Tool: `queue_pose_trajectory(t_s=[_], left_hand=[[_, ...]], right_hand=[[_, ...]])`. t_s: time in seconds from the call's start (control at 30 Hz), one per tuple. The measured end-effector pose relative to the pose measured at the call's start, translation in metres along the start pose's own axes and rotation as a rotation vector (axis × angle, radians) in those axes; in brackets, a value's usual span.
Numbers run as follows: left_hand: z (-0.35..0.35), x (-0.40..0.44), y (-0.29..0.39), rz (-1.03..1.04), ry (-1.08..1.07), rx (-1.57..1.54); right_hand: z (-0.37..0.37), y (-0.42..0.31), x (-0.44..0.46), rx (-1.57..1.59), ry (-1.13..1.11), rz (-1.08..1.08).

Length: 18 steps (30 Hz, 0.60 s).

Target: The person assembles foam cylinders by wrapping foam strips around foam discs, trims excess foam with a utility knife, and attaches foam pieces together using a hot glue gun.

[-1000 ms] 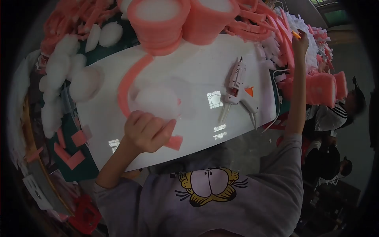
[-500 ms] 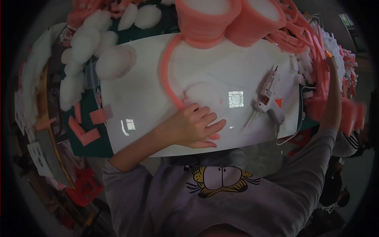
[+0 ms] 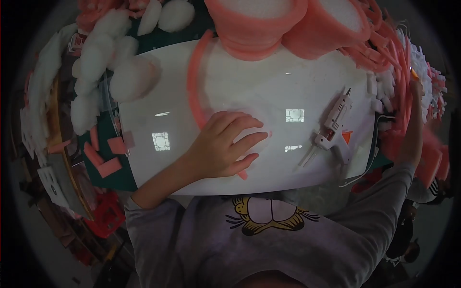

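My left hand (image 3: pixel 218 146) lies over the lower part of a long curved pink foam strip (image 3: pixel 194 81) on a glossy white board (image 3: pixel 158 113). Its fingers are spread, and the strip's short end shows below them. Under the fingers there is a pale rounded shape (image 3: pixel 246 133), hard to tell from the board. Far out to the right, my right hand (image 3: pixel 416 88) is beside a heap of long pink strips (image 3: pixel 402 91). A small orange-yellow object (image 3: pixel 414 75) sticks out from its closed fingers; its kind is unclear.
A white glue gun (image 3: pixel 336 120) lies on the board's right, its cord (image 3: pixel 367 161) running off the edge. Two pink tubs (image 3: pixel 257 36) with white filling stand at the back. White fluffy ovals (image 3: pixel 129 79) and pink foam pieces (image 3: pixel 109 166) lie at the left.
My left hand has shifted slightly left and its fingers have spread differently over the strip. My right hand has moved a little outward and down with the orange-yellow object. The view has shifted slightly.
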State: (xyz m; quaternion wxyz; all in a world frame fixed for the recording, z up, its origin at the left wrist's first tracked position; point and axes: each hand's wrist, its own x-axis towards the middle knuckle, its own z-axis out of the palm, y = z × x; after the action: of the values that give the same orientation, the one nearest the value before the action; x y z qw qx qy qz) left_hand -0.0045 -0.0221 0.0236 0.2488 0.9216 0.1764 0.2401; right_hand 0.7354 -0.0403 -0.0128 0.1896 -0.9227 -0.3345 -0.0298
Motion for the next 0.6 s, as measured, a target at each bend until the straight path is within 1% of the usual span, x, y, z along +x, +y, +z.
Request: queue_pose_trajectory(t_s=[0.03, 0.07, 0.1, 0.13, 0.17, 0.23, 0.27, 0.37, 0.4, 0.43, 0.53, 0.6], left_hand=[[-0.002, 0.003, 0.0, -0.021, -0.039, -0.019], [-0.004, 0.007, 0.002, -0.046, -0.078, -0.041], [-0.004, 0.009, 0.002, -0.047, -0.076, -0.039], [-0.006, 0.011, 0.003, -0.075, -0.111, -0.046], [-0.007, 0.011, 0.003, -0.104, -0.143, -0.052], [-0.007, 0.009, 0.003, -0.145, -0.179, -0.06], [-0.006, 0.009, 0.003, -0.178, -0.216, -0.071], [-0.006, 0.009, 0.003, -0.196, -0.225, -0.095], [-0.006, 0.008, 0.003, -0.204, -0.225, -0.093], [-0.006, 0.008, 0.003, -0.21, -0.226, -0.088], [-0.005, 0.008, 0.003, -0.208, -0.22, -0.082], [-0.006, 0.007, 0.004, -0.201, -0.216, -0.077]], right_hand=[[0.0, 0.003, 0.002, 0.026, -0.001, -0.012], [-0.004, -0.008, -0.016, 0.049, -0.004, -0.026], [-0.006, -0.003, -0.01, 0.078, -0.007, -0.041], [-0.005, 0.012, 0.014, 0.11, -0.014, -0.056], [-0.006, 0.012, 0.01, 0.143, -0.021, -0.072], [-0.004, -0.008, -0.004, 0.203, -0.035, -0.112], [-0.009, -0.029, -0.03, 0.234, -0.042, -0.133], [-0.013, -0.031, -0.036, 0.338, -0.066, -0.191], [-0.011, -0.043, -0.049, 0.368, -0.075, -0.207], [-0.008, -0.037, -0.036, 0.396, -0.081, -0.22], [-0.015, -0.07, -0.075, 0.476, -0.095, -0.261], [-0.02, -0.063, -0.075, 0.532, -0.103, -0.286]])
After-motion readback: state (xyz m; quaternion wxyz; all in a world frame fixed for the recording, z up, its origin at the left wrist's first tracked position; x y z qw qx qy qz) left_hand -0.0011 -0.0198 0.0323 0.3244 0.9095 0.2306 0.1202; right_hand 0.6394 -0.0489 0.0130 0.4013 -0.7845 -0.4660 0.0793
